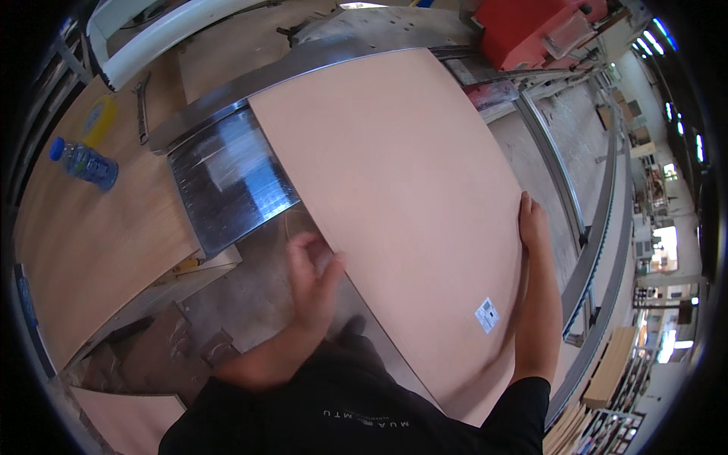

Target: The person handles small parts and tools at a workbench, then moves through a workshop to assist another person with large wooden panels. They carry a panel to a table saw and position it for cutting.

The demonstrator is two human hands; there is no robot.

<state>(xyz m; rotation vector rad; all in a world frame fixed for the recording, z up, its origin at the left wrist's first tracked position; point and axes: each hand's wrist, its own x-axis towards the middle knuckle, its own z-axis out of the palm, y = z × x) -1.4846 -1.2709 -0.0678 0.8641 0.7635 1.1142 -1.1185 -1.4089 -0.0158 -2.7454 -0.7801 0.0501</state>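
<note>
A large pinkish-tan wooden panel (387, 167) lies flat in front of me, with a small printed label (487, 315) near its lower right. My right hand (534, 224) is closed around the panel's right edge. By the left edge is my left hand (311, 280), slightly blurred, its fingers apart and a fingertip at or very near the edge. Along the far side of the panel runs a metal fence (303, 68). Left of the panel, a shiny metal plate (231, 178) extends from the machine bed.
A wooden side table (114, 235) at left carries a plastic bottle (87, 163), a yellow tape roll (98, 121) and a wrench (142, 110). A red machine housing (531, 34) stands far right. Metal rails (557, 159) run along the right. Another panel piece (129, 417) lies lower left.
</note>
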